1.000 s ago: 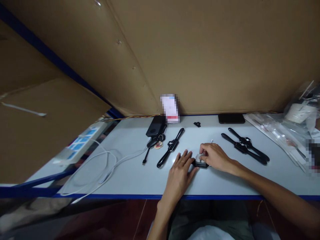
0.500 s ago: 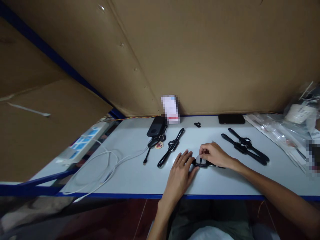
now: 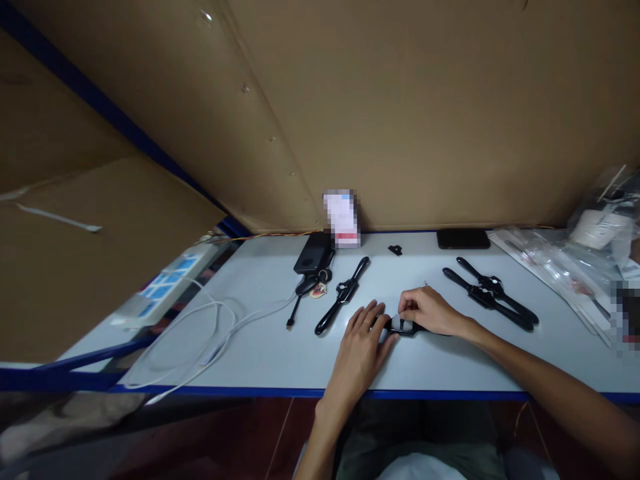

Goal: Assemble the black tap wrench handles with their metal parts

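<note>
Just below frame centre, I am pinching the small black strapped watch [image 3: 403, 325] with my right hand [image 3: 431, 311], while my left hand [image 3: 363, 341] is lying open, bracing its end (steadiness matters) on the pale worktop [image 3: 260, 347].

Looked like a workbench in a small workshop or packing room for watches. Stood as a plain pale table [image 3: 270, 353] with a blue edge, walled in behind and on the left by bare cardboard sheets [image 3: 400, 100] set against a blue metal frame [image 3: 100, 110]. Held the same product several times over: a pair of black watches [image 3: 490, 293] laid flat with straps spread, a single watch [image 3: 343, 293] further left, a fourth watch [image 3: 403, 325] at the near middle. Kept clear plastic bags [image 3: 560, 267] heaped at the right end. Carried a power strip [image 3: 165, 281] and white cables [image 3: 200, 333] at the left, plus a power bank [image 3: 314, 252] and a dark phone [image 3: 463, 238] by the back wall.
</note>
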{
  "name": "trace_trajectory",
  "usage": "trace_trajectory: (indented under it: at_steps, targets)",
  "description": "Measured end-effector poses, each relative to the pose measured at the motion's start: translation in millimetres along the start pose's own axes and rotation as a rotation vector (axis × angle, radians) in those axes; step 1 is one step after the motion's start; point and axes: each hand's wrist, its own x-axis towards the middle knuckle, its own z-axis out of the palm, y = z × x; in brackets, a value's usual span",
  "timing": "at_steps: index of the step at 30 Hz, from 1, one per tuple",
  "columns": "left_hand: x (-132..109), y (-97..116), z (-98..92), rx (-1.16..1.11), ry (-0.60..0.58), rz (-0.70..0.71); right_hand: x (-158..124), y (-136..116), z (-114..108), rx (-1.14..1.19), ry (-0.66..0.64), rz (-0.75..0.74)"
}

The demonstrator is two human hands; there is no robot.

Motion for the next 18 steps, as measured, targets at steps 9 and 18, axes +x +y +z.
trace_trajectory:
  at_steps: [9,18]
  targets:
    - [-0.1,0.1,-0.3,0.015,-0.014,0.005,0.1,0.0,-1.0,-0.008,0.003,-0.003]
    - [-1.5,-0.1,1.2,-0.015,-0.006,-0.005,-1.5,-3.6,-3.4,0.018,0.048,-0.034]
